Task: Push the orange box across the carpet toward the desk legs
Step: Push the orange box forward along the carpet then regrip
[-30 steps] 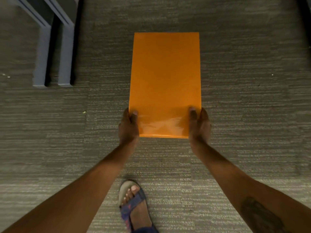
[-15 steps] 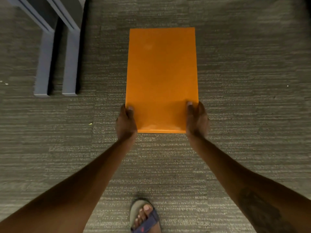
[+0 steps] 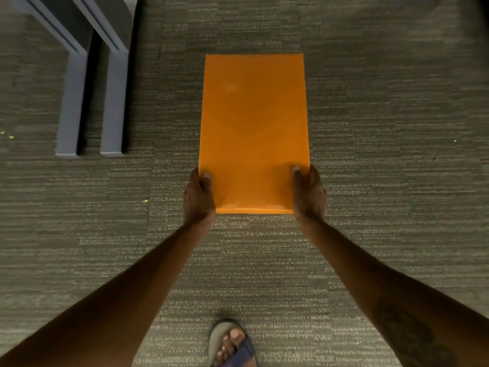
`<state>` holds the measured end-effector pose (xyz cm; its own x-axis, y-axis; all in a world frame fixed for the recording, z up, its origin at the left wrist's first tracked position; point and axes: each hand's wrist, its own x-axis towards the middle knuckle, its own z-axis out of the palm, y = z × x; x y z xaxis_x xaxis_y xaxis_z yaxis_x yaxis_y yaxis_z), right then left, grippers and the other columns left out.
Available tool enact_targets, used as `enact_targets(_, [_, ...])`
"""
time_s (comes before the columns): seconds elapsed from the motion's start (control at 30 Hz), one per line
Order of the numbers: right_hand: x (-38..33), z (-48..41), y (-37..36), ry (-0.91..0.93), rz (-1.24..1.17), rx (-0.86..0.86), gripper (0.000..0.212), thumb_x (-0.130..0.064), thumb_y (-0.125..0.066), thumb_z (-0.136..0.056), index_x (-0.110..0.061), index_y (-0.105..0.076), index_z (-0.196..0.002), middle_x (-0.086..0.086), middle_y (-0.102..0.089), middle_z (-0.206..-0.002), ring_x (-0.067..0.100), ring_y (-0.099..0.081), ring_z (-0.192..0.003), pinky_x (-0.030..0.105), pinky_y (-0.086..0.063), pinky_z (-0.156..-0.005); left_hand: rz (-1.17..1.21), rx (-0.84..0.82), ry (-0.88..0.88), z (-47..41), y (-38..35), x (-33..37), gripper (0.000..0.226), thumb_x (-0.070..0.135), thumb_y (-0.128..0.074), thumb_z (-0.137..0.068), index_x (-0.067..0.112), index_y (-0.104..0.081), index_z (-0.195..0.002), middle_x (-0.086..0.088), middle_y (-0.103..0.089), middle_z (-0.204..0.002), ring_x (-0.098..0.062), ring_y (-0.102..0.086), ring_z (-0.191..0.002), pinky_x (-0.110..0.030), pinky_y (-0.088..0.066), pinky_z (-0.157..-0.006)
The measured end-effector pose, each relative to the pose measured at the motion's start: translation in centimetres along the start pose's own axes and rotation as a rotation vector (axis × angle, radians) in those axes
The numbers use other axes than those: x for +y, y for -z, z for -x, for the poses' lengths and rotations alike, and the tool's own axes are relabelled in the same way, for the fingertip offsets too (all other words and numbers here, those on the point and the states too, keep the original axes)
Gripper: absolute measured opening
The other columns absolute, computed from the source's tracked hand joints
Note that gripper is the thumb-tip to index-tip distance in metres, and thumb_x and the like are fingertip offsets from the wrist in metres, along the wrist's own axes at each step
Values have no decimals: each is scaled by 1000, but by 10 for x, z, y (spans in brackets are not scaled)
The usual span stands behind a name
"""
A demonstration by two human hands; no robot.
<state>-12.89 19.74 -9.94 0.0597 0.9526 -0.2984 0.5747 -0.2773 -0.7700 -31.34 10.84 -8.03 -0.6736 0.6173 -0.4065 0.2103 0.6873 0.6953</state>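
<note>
1. My left hand (image 3: 199,196) and right hand (image 3: 309,194) clamp the near corners of the orange box (image 3: 254,128). My fingers (image 3: 205,178) curl closed over its side edges, thumbs lying on the glossy top.
2. The box lies flat on the carpet (image 3: 383,181), its long side running straight away from my fingers, its near edge between my wrists.
3. Since a second ago the grip is unchanged: same corners, same thumbs on top. What has changed is the ground under the box. The desk legs (image 3: 91,107), off to the left of my left fingers, now sit lower and nearer relative to the box, with their feet almost level with my knuckles.
4. My sandalled foot (image 3: 232,345) has dropped back toward the bottom edge, so I read my arms as reaching further out.
5. I judge the push well along. The box travels alongside the legs rather than at them, so a slight steer leftward may be needed.
</note>
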Motion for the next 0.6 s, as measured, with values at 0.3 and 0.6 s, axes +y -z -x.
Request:
enact_targets(0.3, [-2, 18, 14, 24, 56, -9, 69, -53, -38, -102, -18, -20, -159, 8, -29, -163, 32, -32, -147, 51, -32, -116, -2, 36, 78, 16, 15, -1, 67, 54, -22, -103, 19, -13, -160, -12, -29, -162, -35, -34, -146, -51, -33, -115])
enact_targets(0.6, [8, 54, 43, 127, 189, 4, 68, -54, -36, -102, -17, -25, -158, 6, -27, -164, 26, -26, -150, 50, -27, -119, -96, 137, -2, 57, 20, -9, 65, 49, -30, -104, 15, -20, -159, -12, -23, -165, -31, -22, -152, -48, -21, -122])
